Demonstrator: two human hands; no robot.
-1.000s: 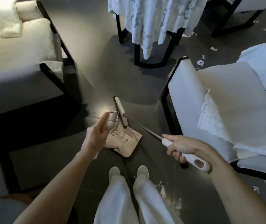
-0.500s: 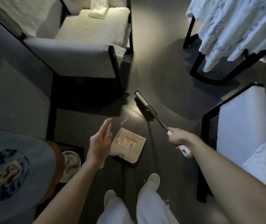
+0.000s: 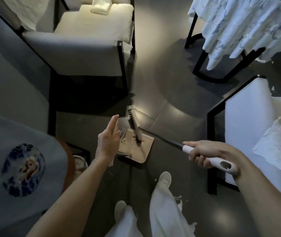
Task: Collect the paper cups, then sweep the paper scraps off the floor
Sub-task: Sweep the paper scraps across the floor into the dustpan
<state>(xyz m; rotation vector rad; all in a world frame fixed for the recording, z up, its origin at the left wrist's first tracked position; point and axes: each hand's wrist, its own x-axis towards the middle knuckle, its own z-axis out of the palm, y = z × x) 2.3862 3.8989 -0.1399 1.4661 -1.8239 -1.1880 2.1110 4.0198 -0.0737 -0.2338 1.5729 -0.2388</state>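
Sweeping is in hand. The right hand [image 3: 204,153] grips the broom [image 3: 162,138], whose head lies across the dustpan [image 3: 143,151] on the floor. The left hand [image 3: 109,139], fingers straight, rests against the pan's upright handle. Scraps [image 3: 179,200] lie beside the feet, so the next move probably calls for reaching back there.

Dark glossy floor [image 3: 162,82]. Beige dustpan [image 3: 145,149] at frame centre. White paper scraps [image 3: 179,200] lower right, more at right edge. Armchair [image 3: 78,53] upper left, draped table [image 3: 238,23] upper right.
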